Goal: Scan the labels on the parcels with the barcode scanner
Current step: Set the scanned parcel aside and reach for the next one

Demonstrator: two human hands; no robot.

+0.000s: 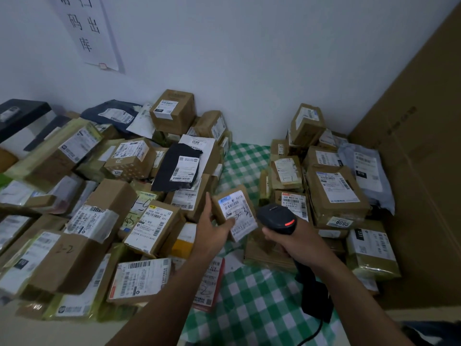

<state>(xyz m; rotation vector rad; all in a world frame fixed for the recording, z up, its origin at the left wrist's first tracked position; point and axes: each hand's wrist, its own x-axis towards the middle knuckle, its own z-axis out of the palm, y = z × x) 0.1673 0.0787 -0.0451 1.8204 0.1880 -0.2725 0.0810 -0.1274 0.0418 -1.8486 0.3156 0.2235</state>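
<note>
Parcels sit in two heaps on the green-checked tabletop (262, 308): the large heap (87, 208) at nine o'clock, the smaller heap (331, 186) at three. Between them the left hand (212, 231) grips a small brown parcel (220, 208), label (237, 208) up. The right hand (299, 243) is wrapped round the barcode scanner (275, 217), just at the parcel's three o'clock. I'd turn the label squarely toward the scanner's nose and keep the thumb off the bars. The scanner's window faces away, its cable (313, 333) runs out of view at six o'clock, and the label print is too blurred to read.
</note>
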